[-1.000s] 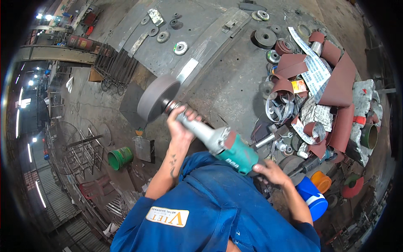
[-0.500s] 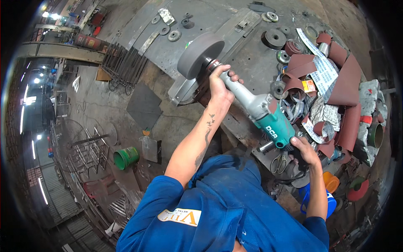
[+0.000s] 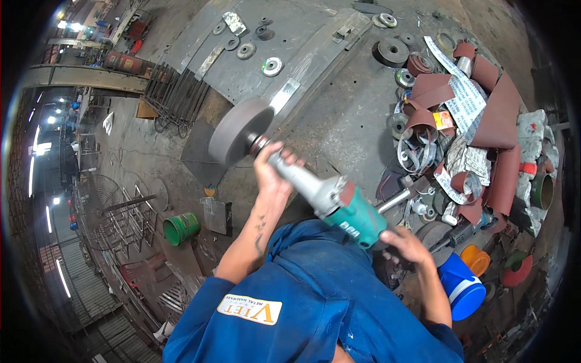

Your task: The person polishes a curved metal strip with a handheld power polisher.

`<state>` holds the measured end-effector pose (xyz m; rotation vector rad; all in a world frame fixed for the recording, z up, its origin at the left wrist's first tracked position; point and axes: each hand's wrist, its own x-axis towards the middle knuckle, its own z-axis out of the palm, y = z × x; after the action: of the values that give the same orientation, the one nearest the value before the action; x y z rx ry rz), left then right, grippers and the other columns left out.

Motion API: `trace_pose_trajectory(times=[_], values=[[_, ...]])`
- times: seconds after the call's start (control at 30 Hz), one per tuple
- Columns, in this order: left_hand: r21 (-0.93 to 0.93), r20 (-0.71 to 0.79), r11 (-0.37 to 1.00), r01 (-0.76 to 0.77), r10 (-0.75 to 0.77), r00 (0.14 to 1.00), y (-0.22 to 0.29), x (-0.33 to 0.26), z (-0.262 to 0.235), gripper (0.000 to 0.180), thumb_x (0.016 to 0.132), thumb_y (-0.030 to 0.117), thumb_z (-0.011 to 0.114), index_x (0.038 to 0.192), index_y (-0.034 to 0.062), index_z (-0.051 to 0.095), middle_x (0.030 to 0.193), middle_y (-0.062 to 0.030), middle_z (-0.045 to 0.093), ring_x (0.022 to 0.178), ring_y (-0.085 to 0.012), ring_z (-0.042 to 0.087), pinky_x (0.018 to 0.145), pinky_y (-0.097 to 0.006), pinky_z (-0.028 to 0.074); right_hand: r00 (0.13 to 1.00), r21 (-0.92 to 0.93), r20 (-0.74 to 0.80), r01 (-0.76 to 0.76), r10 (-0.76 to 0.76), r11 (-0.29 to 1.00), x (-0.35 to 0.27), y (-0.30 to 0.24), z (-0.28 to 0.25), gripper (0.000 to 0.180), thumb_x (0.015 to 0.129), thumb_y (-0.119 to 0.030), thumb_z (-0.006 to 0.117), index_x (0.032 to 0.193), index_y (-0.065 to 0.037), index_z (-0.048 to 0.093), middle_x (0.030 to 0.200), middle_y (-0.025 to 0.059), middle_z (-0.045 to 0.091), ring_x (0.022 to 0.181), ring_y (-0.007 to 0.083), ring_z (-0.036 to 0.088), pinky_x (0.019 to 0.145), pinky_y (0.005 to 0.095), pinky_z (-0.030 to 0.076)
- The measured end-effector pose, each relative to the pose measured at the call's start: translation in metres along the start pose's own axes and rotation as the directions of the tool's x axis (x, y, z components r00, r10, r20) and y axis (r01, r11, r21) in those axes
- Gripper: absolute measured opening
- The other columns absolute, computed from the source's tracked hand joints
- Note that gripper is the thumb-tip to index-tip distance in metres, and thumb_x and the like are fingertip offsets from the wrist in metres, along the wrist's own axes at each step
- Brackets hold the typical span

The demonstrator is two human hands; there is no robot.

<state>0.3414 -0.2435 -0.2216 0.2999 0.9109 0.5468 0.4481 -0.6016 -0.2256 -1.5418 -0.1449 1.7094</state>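
Grinder (image 3: pixel 354 221), green at the body and grey toward the front, lies slantwise across the centre of the frame, held off the bench in front of the person's blue shirt (image 3: pixel 290 290). Compared with half a second ago, it has swung down and to the left: its thick grey wheel (image 3: pixel 242 132), then near the top centre, now sits left of centre. A white-and-green disc (image 3: pixel 272 66) on the steel bench (image 3: pixel 339 130), mostly covered by the wheel before, shows whole in the upper middle. Scissors visible beside the right hand then are now out of sight. The blue bucket (image 3: pixel 463 290) at lower right shows more of its side, as the right forearm has moved left of it.

The left hand (image 3: pixel 272 172) is closed around the narrow grey neck just behind the wheel, its fingers bent over the top. The right hand (image 3: pixel 407 244) grips the rear end of the green body, thumb along the near upper side; its other fingers are partly hidden underneath. The two hands are well apart, one at each end of the tool.

Brown abrasive sheets (image 3: pixel 499 115) and rolls crowd the right of the frame. A green bucket (image 3: pixel 181 228) lies at left, below the middle. Lettering on the tool is blurred.
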Motion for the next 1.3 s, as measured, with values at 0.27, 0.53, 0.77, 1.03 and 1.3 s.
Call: trace_pose_trajectory(times=[0.27, 0.53, 0.77, 1.03, 1.3], values=[[-0.004, 0.106, 0.999, 0.044, -0.043, 0.993, -0.02, 0.036, 0.048, 0.02, 0.079, 0.016, 0.067, 0.087, 0.0118, 0.049, 0.066, 0.0003, 0.048, 0.057, -0.015, 0.05, 0.065, -0.042, 0.048, 0.985, 0.016, -0.105, 0.138, -0.136, 0.99, -0.007, -0.033, -0.019, 0.063, 0.093, -0.057, 0.06, 0.106, 0.005, 0.063, 0.071, 0.0057, 0.06, 0.051, 0.0108, 0.055, 0.041, 0.0244, 0.042], [-0.006, -0.072, 1.0, -0.004, 0.003, 0.997, 0.02, -0.03, -0.038, 0.017, 0.078, 0.016, 0.065, 0.081, 0.0127, 0.048, 0.064, 0.0007, 0.043, 0.056, -0.0146, 0.047, 0.062, -0.038, 0.046, 0.986, -0.062, 0.137, -0.085, 0.093, 0.994, 0.003, 0.013, 0.031, 0.065, 0.089, -0.059, 0.064, 0.107, 0.003, 0.063, 0.068, 0.0032, 0.059, 0.052, 0.0108, 0.057, 0.044, 0.0249, 0.043], [-0.006, 0.104, 0.999, 0.051, -0.05, 0.993, -0.011, 0.026, 0.028, 0.021, 0.078, 0.016, 0.067, 0.089, 0.0121, 0.05, 0.065, 0.0004, 0.048, 0.055, -0.0152, 0.05, 0.064, -0.043, 0.048, 0.997, 0.029, -0.061, 0.043, -0.041, 0.999, -0.011, -0.02, -0.004, 0.061, 0.093, -0.055, 0.06, 0.105, 0.005, 0.063, 0.075, 0.0077, 0.063, 0.054, 0.0119, 0.059, 0.041, 0.0251, 0.042], [-0.029, 0.082, 0.999, 0.022, -0.02, 0.996, 0.002, -0.002, -0.008, 0.017, 0.079, 0.016, 0.066, 0.088, 0.0099, 0.053, 0.065, 0.0003, 0.048, 0.055, -0.0145, 0.049, 0.063, -0.04, 0.047, 0.998, -0.048, -0.066, -0.004, 0.001, 0.999, -0.01, -0.002, 0.022, 0.065, 0.089, -0.059, 0.063, 0.11, 0.003, 0.063, 0.071, 0.0054, 0.061, 0.054, 0.0109, 0.057, 0.045, 0.0242, 0.045], [0.016, -0.044, 1.0, -0.005, 0.006, 0.999, 0.013, -0.018, -0.019, 0.019, 0.077, 0.016, 0.066, 0.085, 0.0118, 0.05, 0.064, 0.0004, 0.046, 0.055, -0.0148, 0.048, 0.061, -0.039, 0.046, 0.996, -0.03, 0.054, -0.069, 0.07, 0.997, -0.009, -0.009, 0.03, 0.06, 0.091, -0.057, 0.063, 0.101, 0.002, 0.064, 0.065, 0.0039, 0.059, 0.047, 0.0095, 0.052, 0.041, 0.0246, 0.04]])
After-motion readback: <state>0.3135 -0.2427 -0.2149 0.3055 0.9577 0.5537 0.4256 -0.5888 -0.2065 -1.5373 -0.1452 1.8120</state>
